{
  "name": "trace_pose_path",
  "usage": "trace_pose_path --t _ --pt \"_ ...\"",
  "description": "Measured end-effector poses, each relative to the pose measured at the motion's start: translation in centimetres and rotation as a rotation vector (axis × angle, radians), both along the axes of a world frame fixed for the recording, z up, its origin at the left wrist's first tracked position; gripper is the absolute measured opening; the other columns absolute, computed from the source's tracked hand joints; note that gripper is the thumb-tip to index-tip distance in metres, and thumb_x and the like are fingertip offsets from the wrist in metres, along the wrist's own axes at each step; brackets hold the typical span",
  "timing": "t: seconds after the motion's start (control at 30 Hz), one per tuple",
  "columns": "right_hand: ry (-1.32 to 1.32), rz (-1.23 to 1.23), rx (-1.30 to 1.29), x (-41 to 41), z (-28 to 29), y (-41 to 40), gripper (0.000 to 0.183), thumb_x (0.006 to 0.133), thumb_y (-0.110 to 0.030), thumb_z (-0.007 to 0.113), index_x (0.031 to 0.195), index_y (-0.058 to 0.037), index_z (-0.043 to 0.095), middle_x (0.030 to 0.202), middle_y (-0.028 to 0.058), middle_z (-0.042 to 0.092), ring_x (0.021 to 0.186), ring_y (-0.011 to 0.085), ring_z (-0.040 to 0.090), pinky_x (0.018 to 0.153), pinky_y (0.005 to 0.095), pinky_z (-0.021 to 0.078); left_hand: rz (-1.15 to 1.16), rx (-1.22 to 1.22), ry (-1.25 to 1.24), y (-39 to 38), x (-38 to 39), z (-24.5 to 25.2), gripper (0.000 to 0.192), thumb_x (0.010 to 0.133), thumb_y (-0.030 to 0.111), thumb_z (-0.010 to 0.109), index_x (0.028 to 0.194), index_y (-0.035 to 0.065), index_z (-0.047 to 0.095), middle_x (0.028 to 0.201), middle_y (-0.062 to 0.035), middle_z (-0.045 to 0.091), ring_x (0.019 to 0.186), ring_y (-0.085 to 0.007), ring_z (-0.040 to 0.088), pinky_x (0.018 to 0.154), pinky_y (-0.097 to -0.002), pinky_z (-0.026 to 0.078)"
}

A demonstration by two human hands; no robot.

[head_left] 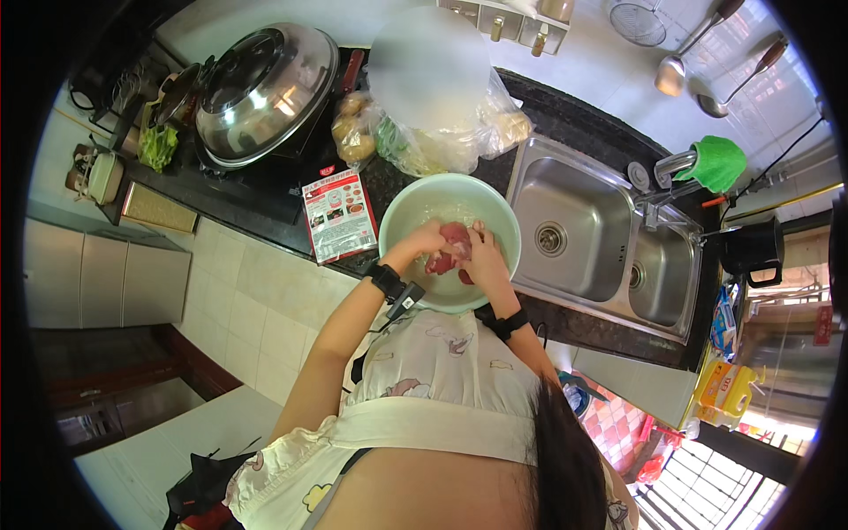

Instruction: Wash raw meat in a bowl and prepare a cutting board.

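Note:
A pale green round bowl stands at the counter's front edge, left of the sink, with what looks like water inside. Both hands are in it, gripping a piece of raw red meat between them. My left hand holds the meat's left side, and my right hand has its fingers on the right side. Part of the meat is hidden by the fingers; more red meat shows just under my right hand. A dark band is on each wrist, the left one with a small black device.
Right of the bowl is a double steel sink with a tap. A printed food packet lies to the left. Behind are bagged potatoes and clear plastic bags. A large lidded pan sits at the back left.

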State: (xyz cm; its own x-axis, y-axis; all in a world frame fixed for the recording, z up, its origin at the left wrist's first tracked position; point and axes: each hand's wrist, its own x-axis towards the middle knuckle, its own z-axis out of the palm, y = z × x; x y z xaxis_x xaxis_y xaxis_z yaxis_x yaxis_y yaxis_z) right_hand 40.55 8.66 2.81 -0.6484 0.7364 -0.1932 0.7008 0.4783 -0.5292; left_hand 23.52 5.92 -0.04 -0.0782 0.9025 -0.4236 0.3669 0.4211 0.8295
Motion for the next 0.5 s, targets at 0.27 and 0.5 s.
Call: trace_pose_path --t 0.27,0.5 --pt "0.033 -0.101 0.051 0.0 -1.7 0.0 0.059 0.075 -0.005 0.055 0.127 0.0005 0.026 0.113 0.0249 0.04 0.09 0.0396 0.054 0.076 0.0406 0.0477 0.227 0.093 0.346 -0.8 -1.6 4.5 0.053 0.063 0.017 0.073 0.097 -0.0109 0.043 0.079 -0.0224 0.061 0.064 -0.0352 0.061 0.058 -0.0384 0.049" --pt "0.134 -0.128 -0.092 0.1 -1.3 0.5 0.029 0.074 -0.002 0.053 0.103 -0.0009 0.052 0.112 0.021 0.044 0.091 0.0358 0.056 0.079 0.0405 0.0457 0.138 0.151 0.69 -1.7 2.1 5.4 0.041 0.068 0.016 0.069 0.094 -0.0034 0.044 0.088 -0.0214 0.057 0.086 -0.0353 0.056 0.071 -0.0416 0.047"
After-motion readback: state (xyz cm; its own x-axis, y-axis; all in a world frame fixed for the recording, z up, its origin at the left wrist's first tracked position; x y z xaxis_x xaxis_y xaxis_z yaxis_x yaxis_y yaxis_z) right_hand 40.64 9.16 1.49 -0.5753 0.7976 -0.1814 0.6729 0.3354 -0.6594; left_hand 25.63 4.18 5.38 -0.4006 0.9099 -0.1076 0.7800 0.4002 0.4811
